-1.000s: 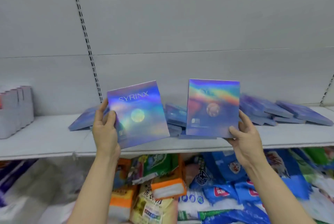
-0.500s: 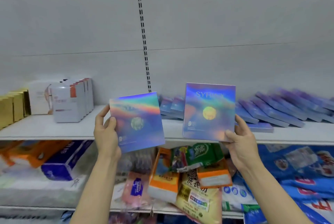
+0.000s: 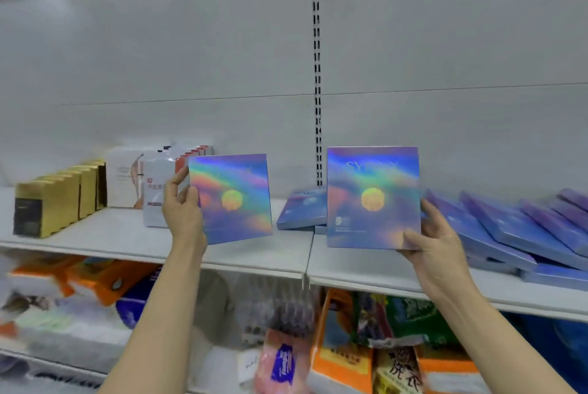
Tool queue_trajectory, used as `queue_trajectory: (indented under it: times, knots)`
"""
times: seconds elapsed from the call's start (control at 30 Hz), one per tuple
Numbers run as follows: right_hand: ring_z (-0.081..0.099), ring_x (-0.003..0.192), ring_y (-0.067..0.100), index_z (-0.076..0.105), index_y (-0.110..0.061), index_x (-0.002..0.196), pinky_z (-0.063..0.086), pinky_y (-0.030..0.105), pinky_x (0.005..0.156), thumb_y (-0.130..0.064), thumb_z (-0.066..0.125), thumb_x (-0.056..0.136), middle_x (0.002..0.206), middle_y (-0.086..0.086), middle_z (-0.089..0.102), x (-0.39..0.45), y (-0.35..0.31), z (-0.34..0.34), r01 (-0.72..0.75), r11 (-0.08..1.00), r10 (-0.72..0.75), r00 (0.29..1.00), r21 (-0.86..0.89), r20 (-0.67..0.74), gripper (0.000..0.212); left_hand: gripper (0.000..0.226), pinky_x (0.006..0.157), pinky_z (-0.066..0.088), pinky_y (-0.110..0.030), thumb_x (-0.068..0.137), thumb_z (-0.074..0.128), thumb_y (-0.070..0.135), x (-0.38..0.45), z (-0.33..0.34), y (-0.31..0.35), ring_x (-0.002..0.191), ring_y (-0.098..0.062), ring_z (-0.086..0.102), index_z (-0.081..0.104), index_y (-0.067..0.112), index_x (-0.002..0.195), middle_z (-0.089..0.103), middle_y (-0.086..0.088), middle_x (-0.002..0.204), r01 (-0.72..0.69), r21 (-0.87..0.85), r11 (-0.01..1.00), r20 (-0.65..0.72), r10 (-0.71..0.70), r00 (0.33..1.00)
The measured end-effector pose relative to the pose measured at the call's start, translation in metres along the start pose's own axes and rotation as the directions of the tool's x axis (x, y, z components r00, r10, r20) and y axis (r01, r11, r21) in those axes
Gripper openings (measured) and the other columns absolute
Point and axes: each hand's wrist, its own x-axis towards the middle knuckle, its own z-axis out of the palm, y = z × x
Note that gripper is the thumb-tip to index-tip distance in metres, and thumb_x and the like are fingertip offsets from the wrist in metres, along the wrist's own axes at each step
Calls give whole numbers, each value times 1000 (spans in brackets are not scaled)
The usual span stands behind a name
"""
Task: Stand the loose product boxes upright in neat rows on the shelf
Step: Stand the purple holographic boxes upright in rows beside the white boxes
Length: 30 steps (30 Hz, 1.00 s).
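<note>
My left hand (image 3: pixel 183 212) grips the left edge of a flat holographic box (image 3: pixel 234 196), held upright over the white shelf (image 3: pixel 254 258). My right hand (image 3: pixel 436 234) holds a second holographic box (image 3: pixel 372 196) by its lower right corner, upright, facing me, just right of the shelf joint. Behind and to the right, several blue-purple boxes (image 3: pixel 515 228) of the same kind lie flat and overlapping on the shelf. Two more lie flat (image 3: pixel 302 207) between the held boxes.
At the shelf's left stand white boxes (image 3: pixel 159 183) in a row and gold boxes (image 3: pixel 57 199) further left. A slotted upright (image 3: pixel 316 75) runs down the back panel. The lower shelf holds bagged goods (image 3: pixel 381 346) and tissue packs (image 3: pixel 63 291).
Both hands have carried their boxes leftward along the shelf and over its surface. The view has swung left, bringing the white and gold boxes closer to the left hand.
</note>
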Motion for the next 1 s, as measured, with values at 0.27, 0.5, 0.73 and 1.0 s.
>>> queue_trajectory:
  times: [0.27, 0.5, 0.73, 1.0]
  knots:
    - [61, 91, 18, 52, -18, 136, 49, 29, 67, 20, 41, 87, 113, 2, 68, 30, 45, 56, 45, 999, -46, 998, -15, -44, 63, 48, 97, 47, -23, 93, 40, -11, 93, 14, -46, 113, -12, 60, 59, 15, 127, 63, 0, 127, -98, 11, 995, 140, 95, 986]
    - [67, 88, 7, 54, -17, 132, 54, 19, 61, 23, 37, 84, 110, -6, 70, 33, 77, 111, 84, 996, -83, 988, 0, -128, 65, 47, 94, 51, -27, 95, 37, -13, 147, 38, -100, 111, -12, 62, 57, 17, 126, 61, 3, 126, 23, -5, 1000, 218, -21, 976]
    - [69, 87, 13, 53, -16, 135, 57, 24, 63, 22, 40, 83, 110, 2, 70, 25, 93, 128, 100, 994, -108, 968, -47, -225, 65, 45, 106, 38, -23, 97, 37, -10, 168, 66, -128, 126, -17, 51, 51, 15, 130, 57, -3, 133, 56, 30, 998, 245, -62, 968]
    - [70, 83, 9, 56, -17, 126, 58, 26, 62, 22, 36, 86, 96, -8, 74, 22, 88, 133, 107, 993, -116, 946, -46, -303, 60, 97, 114, 32, -38, 70, 85, 12, 170, 79, -149, 135, -24, 41, 32, 12, 151, 41, -12, 147, -105, 220, 970, 335, 26, 942]
